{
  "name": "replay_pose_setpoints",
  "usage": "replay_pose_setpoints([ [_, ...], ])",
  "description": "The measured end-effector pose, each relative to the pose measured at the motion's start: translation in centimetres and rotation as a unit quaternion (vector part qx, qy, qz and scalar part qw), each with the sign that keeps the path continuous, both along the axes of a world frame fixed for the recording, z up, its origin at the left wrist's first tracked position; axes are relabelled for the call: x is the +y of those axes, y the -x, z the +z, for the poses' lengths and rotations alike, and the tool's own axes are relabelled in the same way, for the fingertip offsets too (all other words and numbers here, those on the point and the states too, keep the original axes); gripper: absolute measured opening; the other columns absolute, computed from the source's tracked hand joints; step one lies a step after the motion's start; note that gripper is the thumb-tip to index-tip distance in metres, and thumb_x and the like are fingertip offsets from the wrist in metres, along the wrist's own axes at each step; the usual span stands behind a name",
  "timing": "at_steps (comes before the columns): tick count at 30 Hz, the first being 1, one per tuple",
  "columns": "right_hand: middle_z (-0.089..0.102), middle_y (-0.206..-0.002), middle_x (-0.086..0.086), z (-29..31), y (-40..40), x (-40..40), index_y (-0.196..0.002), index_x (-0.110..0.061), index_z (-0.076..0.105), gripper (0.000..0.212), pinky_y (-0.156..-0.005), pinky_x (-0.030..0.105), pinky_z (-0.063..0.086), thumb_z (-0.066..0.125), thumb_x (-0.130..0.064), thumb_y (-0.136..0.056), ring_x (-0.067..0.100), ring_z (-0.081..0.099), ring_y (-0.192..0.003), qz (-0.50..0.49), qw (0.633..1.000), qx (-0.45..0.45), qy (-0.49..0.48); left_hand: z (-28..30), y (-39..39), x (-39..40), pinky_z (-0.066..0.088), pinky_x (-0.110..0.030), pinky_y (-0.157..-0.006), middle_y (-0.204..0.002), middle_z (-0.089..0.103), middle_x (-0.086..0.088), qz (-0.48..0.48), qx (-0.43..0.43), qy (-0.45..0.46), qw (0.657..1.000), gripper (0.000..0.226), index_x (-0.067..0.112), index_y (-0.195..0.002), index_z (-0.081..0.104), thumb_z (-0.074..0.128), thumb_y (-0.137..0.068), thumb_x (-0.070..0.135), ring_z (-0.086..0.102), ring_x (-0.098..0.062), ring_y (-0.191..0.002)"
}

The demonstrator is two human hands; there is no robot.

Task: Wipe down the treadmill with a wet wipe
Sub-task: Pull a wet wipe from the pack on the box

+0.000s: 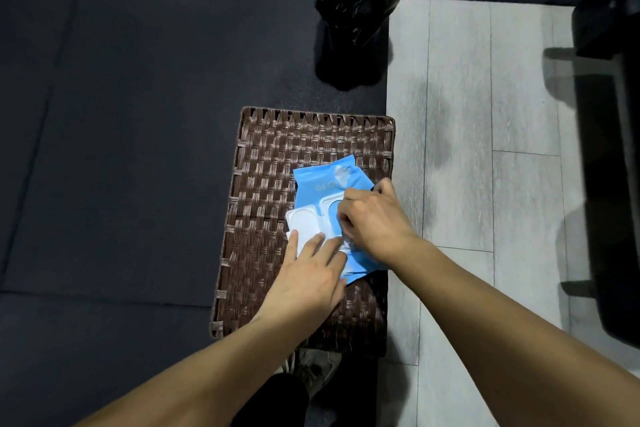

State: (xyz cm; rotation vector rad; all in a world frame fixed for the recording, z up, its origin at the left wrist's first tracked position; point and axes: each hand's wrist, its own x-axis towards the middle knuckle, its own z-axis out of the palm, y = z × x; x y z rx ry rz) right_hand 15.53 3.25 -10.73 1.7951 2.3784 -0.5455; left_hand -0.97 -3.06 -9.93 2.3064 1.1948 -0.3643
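Wet-wipe pack (329, 180) on wicker basket (263, 163) is pinned flat by left hand (311, 274); wipe pinched by right hand (372, 215) should be drawn out slowly.

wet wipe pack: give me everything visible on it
The wet wipe pack is a soft blue plastic pouch with pale print, lying flat and skewed on the brown woven stool top. Its white lid flap is swung open to the left. The left hand presses straight fingers on the near-left part; the right hand curls its fingers at the opening, apparently pinching a wipe, though its grip hides it.
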Motion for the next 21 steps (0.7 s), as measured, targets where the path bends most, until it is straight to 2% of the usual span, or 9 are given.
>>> replay_pose_setpoints([
  [3,0.057,-0.087,-0.010,0.2,-0.7,-0.5,-0.080,-0.028,0.064,0.012,-0.091,0.040,0.031,0.058,-0.031,-0.090,0.014,0.055,-0.077,-0.069,0.989,0.108,0.073,0.2,-0.2,0.1,0.027,-0.057,-0.120,-0.120,0.061,0.003,0.071,-0.038,-0.020,0.997,0.040,0.018,-0.113,0.065,0.037,-0.102,0.045,0.057,-0.021,-0.117],
  [6,0.057,-0.089,-0.011,0.5,-0.9,-1.4,-0.083,-0.030,0.062,0.008,-0.096,0.039,0.034,0.061,-0.033,-0.090,0.010,0.056,-0.084,-0.120,0.972,0.165,0.114,0.5,-0.1,0.6,0.037,-0.043,-0.109,-0.115,0.049,0.001,0.165,-0.078,-0.013,0.983,0.032,0.017,-0.118,0.053,0.060,-0.097,0.041,0.051,-0.022,-0.105],
  [8,0.057,-0.088,-0.010,0.5,-0.8,-1.9,-0.080,-0.029,0.061,0.009,-0.097,0.039,0.037,0.063,-0.032,-0.089,0.008,0.057,-0.082,-0.157,0.958,0.194,0.144,0.7,0.2,1.2,0.042,-0.038,-0.097,-0.134,0.044,-0.001,0.192,-0.066,-0.011,0.979,0.057,0.017,-0.134,0.043,0.070,-0.091,0.044,0.050,-0.025,-0.107],
  [10,0.058,-0.085,-0.009,0.8,-0.7,-2.2,-0.078,-0.027,0.064,0.009,-0.095,0.040,0.044,0.066,-0.030,-0.086,0.008,0.058,-0.079,-0.193,0.937,0.238,0.166,0.4,0.6,1.7,0.040,-0.036,-0.102,-0.164,0.020,0.004,0.165,-0.011,0.000,0.986,0.085,0.020,-0.156,0.022,0.065,-0.092,0.054,0.047,-0.023,-0.113],
  [11,0.060,-0.084,-0.008,1.0,-0.7,-2.3,-0.078,-0.026,0.066,0.008,-0.092,0.041,0.047,0.068,-0.027,-0.086,0.009,0.059,-0.077,-0.211,0.923,0.269,0.175,0.2,0.8,1.9,0.038,-0.036,-0.104,-0.169,0.008,0.008,0.146,0.020,-0.001,0.989,0.091,0.023,-0.160,0.011,0.060,-0.093,0.060,0.045,-0.022,-0.113],
  [13,0.063,-0.083,-0.003,1.8,-0.8,-2.7,-0.079,-0.021,0.069,0.010,-0.083,0.037,0.053,0.069,-0.016,-0.087,0.013,0.058,-0.072,-0.250,0.882,0.349,0.196,0.0,0.9,2.3,0.037,-0.034,-0.103,-0.170,-0.003,0.012,0.128,0.057,-0.005,0.990,0.094,0.026,-0.162,0.003,0.055,-0.094,0.065,0.042,-0.021,-0.107],
  [16,0.064,-0.081,0.006,4.0,-1.6,-3.1,-0.079,-0.015,0.069,0.018,-0.074,0.032,0.047,0.065,-0.001,-0.090,0.017,0.056,-0.074,-0.335,0.796,0.473,0.175,0.0,0.6,2.4,0.037,-0.037,-0.104,-0.170,-0.004,0.013,0.132,0.073,-0.011,0.988,0.094,0.026,-0.162,0.002,0.053,-0.094,0.066,0.042,-0.023,-0.111],
  [19,0.073,-0.098,-0.003,5.9,-3.2,-2.9,-0.073,-0.017,0.062,0.029,-0.087,0.029,0.049,0.054,0.004,-0.091,0.014,0.065,-0.092,-0.434,0.691,0.567,0.112,0.2,0.2,2.4,0.037,-0.038,-0.103,-0.170,-0.004,0.011,0.132,0.087,-0.020,0.987,0.087,0.026,-0.160,0.011,0.053,-0.094,0.066,0.041,-0.026,-0.117],
  [21,0.075,-0.102,0.001,6.9,-4.1,-2.4,-0.069,-0.022,0.059,0.030,-0.090,0.031,0.049,0.053,0.000,-0.089,0.019,0.067,-0.100,-0.455,0.654,0.598,0.086,0.4,0.3,2.3,0.037,-0.038,-0.103,-0.170,-0.004,0.011,0.140,0.081,-0.021,0.987,0.089,0.026,-0.160,0.008,0.054,-0.094,0.065,0.041,-0.025,-0.116],
])
